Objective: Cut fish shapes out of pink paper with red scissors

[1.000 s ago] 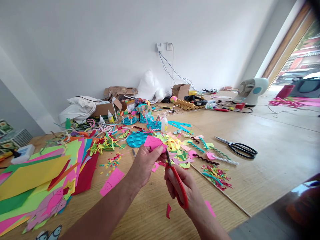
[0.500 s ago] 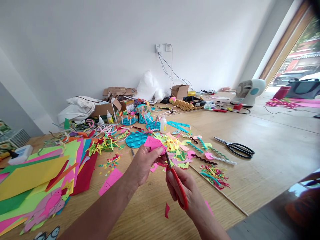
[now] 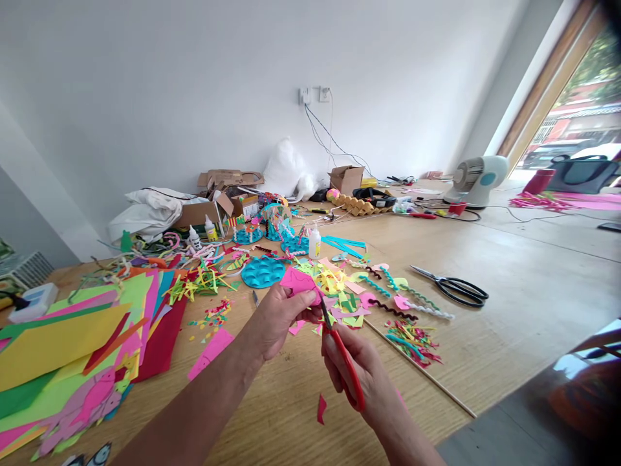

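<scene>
My left hand (image 3: 276, 318) pinches a small pink paper piece (image 3: 297, 282) just above the wooden table (image 3: 509, 272). My right hand (image 3: 359, 372) grips red-handled scissors (image 3: 342, 353), whose blades meet the paper's right edge. A pink scrap (image 3: 321, 409) lies on the table below my hands, and a larger pink offcut (image 3: 211, 353) lies to the left.
Stacked coloured paper sheets (image 3: 63, 343) fill the left. Paper scraps (image 3: 339, 288), pipe cleaners (image 3: 412, 307), a teal disc (image 3: 262, 272) and glue bottles (image 3: 315, 244) lie ahead. Black scissors (image 3: 453, 288) rest to the right. Cardboard boxes (image 3: 218, 194) and a fan (image 3: 478, 180) stand farther back.
Both hands and the pink paper stay together in much the same pose; the view has shifted slightly, so the table's things sit a little lower and left.
</scene>
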